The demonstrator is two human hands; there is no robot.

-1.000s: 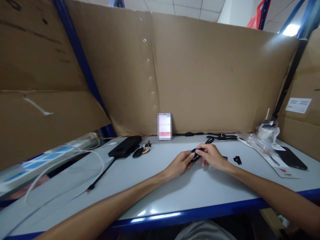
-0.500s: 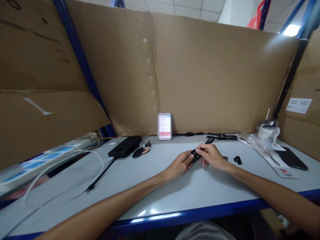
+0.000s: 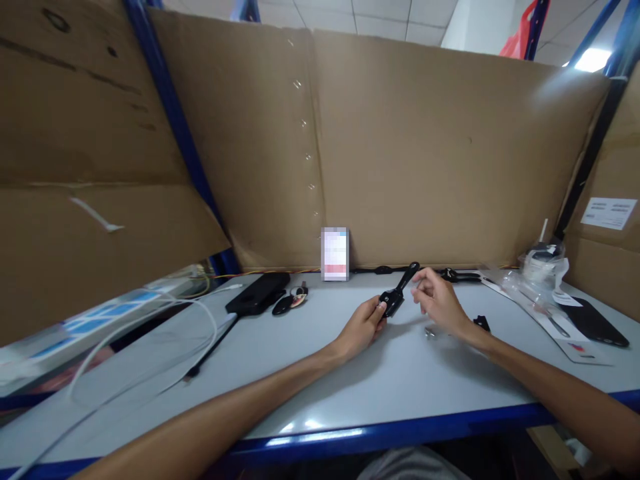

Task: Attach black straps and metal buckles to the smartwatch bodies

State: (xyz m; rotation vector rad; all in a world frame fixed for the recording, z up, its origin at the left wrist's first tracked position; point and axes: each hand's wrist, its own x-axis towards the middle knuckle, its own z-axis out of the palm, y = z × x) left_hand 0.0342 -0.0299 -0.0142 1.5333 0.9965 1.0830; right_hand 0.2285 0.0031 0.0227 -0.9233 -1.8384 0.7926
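In my left hand (image 3: 364, 323) is a black spokeshave (image 3: 391, 300), gripped by one end with the thumb on top. Its free handle points up and to the right, above the table. My right hand (image 3: 437, 300) is just right of that handle, apart from it, fingers loosely curled and spaced with nothing visible in them. Below this hand a small shiny metal piece (image 3: 429, 332) lies on the table. A small black part (image 3: 481, 323) lies beside the right wrist, partly covered by it. Behind the right hand rests another black spokeshave (image 3: 463, 277), partly hidden.
A lit phone (image 3: 335, 255) leans on the cardboard back wall (image 3: 400, 147). Left are a black box-shaped device (image 3: 257, 293), keys (image 3: 299, 293), cables and a power strip (image 3: 105, 317). Right are clear packaging (image 3: 555, 323), a wrapped cup (image 3: 543, 263) and a dark phone (image 3: 595, 321).
My right hand has let go of the spokeshave and moved right, its fingers parting. My left hand keeps hold of the spokeshave. The small metal piece is now visible.
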